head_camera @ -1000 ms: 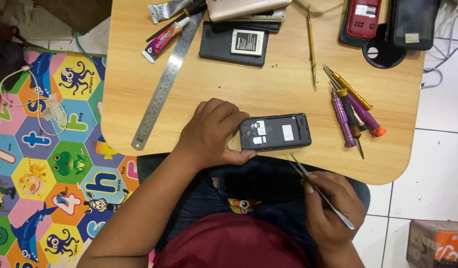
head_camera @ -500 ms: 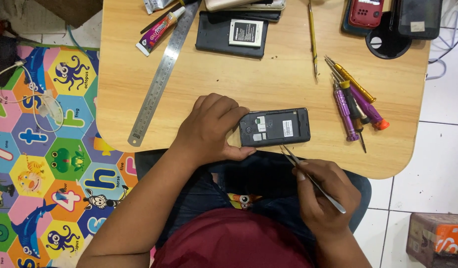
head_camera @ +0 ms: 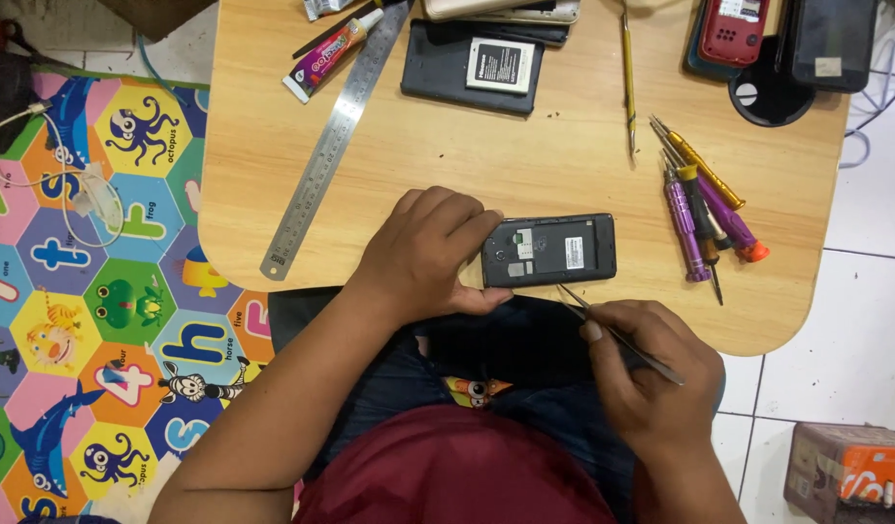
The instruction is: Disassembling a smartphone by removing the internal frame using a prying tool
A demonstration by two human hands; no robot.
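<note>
Low wooden table (head_camera: 273, 146) sits over a bright kids' play mat (head_camera: 79, 291), w/ a metal ruler (head_camera: 336, 136), a glue tube (head_camera: 329, 53) & some screwdrivers (head_camera: 705, 209) lying on it. Left hand (head_camera: 423, 252) is curled round the end of the open-backed phone (head_camera: 549, 249) at the table's near edge, & right hand (head_camera: 651, 374) pinches thin tweezers (head_camera: 617, 333), tip just by the phone. Phone is so close to the edge it could slide off into the lap if the grip slips, or the sharp tip could scratch the little parts inside, I think.
</note>
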